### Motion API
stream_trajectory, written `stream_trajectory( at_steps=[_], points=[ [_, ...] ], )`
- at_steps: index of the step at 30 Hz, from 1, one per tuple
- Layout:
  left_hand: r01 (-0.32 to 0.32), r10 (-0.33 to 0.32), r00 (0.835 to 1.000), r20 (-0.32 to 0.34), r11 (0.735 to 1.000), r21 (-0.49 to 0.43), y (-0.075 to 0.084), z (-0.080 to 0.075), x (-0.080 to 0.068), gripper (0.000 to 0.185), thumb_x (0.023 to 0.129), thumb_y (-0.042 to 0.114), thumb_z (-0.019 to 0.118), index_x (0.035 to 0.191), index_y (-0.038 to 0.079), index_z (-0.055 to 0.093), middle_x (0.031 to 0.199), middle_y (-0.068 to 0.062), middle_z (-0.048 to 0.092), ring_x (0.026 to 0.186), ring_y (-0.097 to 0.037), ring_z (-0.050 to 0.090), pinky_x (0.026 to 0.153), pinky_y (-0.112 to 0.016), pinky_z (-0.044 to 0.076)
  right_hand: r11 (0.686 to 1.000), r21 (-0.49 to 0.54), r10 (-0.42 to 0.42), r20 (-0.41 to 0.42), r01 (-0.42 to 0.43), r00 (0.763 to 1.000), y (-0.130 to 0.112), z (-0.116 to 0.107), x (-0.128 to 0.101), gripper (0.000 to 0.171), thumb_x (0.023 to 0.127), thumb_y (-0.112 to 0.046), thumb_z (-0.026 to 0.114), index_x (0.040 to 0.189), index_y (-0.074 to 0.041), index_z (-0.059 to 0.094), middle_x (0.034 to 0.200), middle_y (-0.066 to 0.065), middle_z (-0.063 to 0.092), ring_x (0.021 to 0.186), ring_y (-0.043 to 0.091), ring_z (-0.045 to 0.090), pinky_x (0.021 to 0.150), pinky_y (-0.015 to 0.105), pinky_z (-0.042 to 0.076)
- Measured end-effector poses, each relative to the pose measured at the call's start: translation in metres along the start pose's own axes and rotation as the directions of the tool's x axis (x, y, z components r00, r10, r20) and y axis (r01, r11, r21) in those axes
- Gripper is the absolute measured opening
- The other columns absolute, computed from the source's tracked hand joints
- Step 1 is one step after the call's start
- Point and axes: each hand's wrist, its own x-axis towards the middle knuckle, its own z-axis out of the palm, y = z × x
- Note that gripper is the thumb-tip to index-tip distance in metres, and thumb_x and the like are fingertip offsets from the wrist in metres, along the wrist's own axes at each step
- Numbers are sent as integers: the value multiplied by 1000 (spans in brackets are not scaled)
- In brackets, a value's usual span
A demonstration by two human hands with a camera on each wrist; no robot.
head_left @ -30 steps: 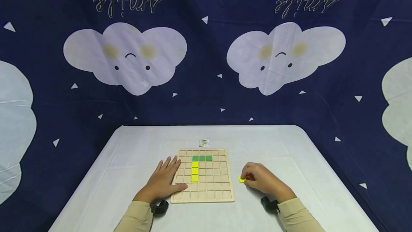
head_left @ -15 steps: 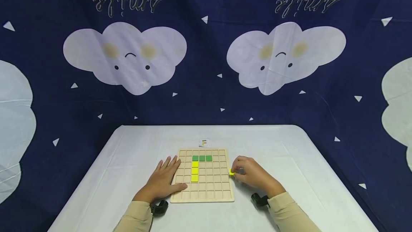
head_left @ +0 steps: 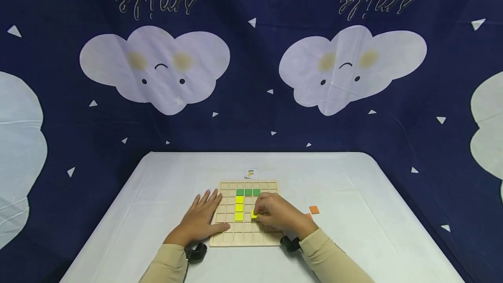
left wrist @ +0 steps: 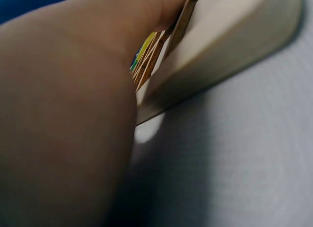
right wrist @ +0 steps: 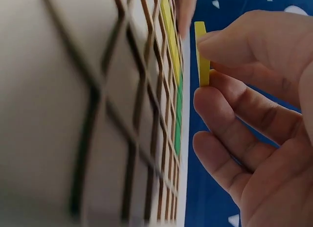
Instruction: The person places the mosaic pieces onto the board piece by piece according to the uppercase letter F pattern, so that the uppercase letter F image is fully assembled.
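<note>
A wooden grid board (head_left: 245, 239) lies on the table. Three green tiles (head_left: 248, 192) form a row in its upper part, and below the leftmost runs a column of three yellow tiles (head_left: 239, 208). My left hand (head_left: 198, 224) rests with spread, straight fingers on the board's left edge; its thumb reaches over the lower left squares. My right hand (head_left: 277, 212) pinches a yellow tile (right wrist: 202, 53) between thumb and fingers, above the board's right half. In the right wrist view this tile stands clear of the grid, edge-on to the camera.
Two orange tiles (head_left: 314, 209) lie on the white table right of the board, one partly hidden by the right wrist. Behind the board sits a small printed pattern card (head_left: 250, 173). A dark blue cloth with clouds (head_left: 155, 64) hangs beyond the table.
My right hand has carried the yellow tile leftward from the table to over the board. The orange tiles have come into sight behind it. My left hand has stayed in place.
</note>
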Motion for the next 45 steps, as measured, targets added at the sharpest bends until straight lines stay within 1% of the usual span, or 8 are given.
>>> stream_trajectory(
  at_steps=[6, 10, 15, 25, 33, 37, 42, 45],
  points=[
    [7, -7, 1000, 6, 1000, 20, -1, 2, 1, 112, 88, 84, 55, 166, 7, 32, 172, -12, 23, 158, -34, 14, 126, -54, 5, 999, -18, 40, 90, -38, 995, -16, 14, 17, 8, 90, -6, 84, 94, -11, 80, 99, -10, 66, 86, 2, 59, 81, 18, 53],
    [9, -9, 1000, 9, 1000, 19, -2, 2, 1, 112, 87, 84, 55, 166, 8, 31, 172, -11, 22, 159, -33, 12, 127, -53, 4, 998, -53, 29, 128, -22, 991, -22, 23, 24, 7, 90, -8, 85, 94, -13, 80, 96, -13, 65, 85, -1, 57, 80, 15, 50],
    [4, -4, 1000, 7, 1000, 12, -3, 2, 1, 112, 88, 84, 55, 167, 8, 31, 172, -11, 21, 159, -33, 12, 127, -53, 3, 995, -97, 4, 142, 10, 990, -24, 30, 28, 8, 91, -7, 84, 93, -14, 80, 95, -13, 66, 85, -2, 55, 80, 14, 48],
    [-8, 8, 1000, 1, 1000, 11, -2, 2, 1, 111, 89, 82, 55, 166, 6, 31, 172, -13, 22, 158, -35, 13, 126, -55, 5, 990, -142, 30, 152, -8, 988, -30, 37, 31, 7, 91, -8, 83, 93, -14, 80, 97, -13, 65, 84, -4, 55, 79, 10, 48],
    [-8, 8, 1000, 3, 1000, 6, 2, -2, -1, 109, 90, 80, 58, 165, 4, 33, 171, -15, 24, 158, -37, 15, 126, -56, 6, 981, -194, 42, 128, -16, 991, -35, 40, 28, 5, 90, -10, 85, 92, -14, 81, 94, -13, 64, 80, -4, 53, 77, 10, 48],
    [-4, 4, 1000, 4, 1000, 1, 3, -2, -2, 109, 90, 79, 58, 165, 4, 33, 171, -15, 25, 158, -37, 16, 126, -56, 6, 984, -178, 48, 129, -24, 991, -34, 38, 25, 6, 90, -12, 85, 93, -14, 81, 94, -14, 64, 81, -4, 53, 78, 11, 48],
    [4, -4, 1000, 10, 1000, -2, 1, -1, -1, 110, 90, 81, 56, 165, 5, 33, 171, -14, 24, 158, -36, 15, 126, -56, 6, 994, -97, 66, 104, -56, 992, -29, 30, 17, 6, 91, -14, 85, 93, -16, 80, 94, -15, 62, 82, -2, 55, 76, 14, 51],
    [3, -3, 1000, 10, 1000, 9, 0, -1, -1, 110, 89, 82, 56, 166, 6, 32, 172, -14, 23, 158, -36, 14, 126, -55, 6, 996, -43, 79, 76, -76, 994, -21, 22, 8, 7, 92, -13, 85, 92, -16, 79, 93, -15, 62, 82, -2, 56, 75, 16, 52]
  ],
)
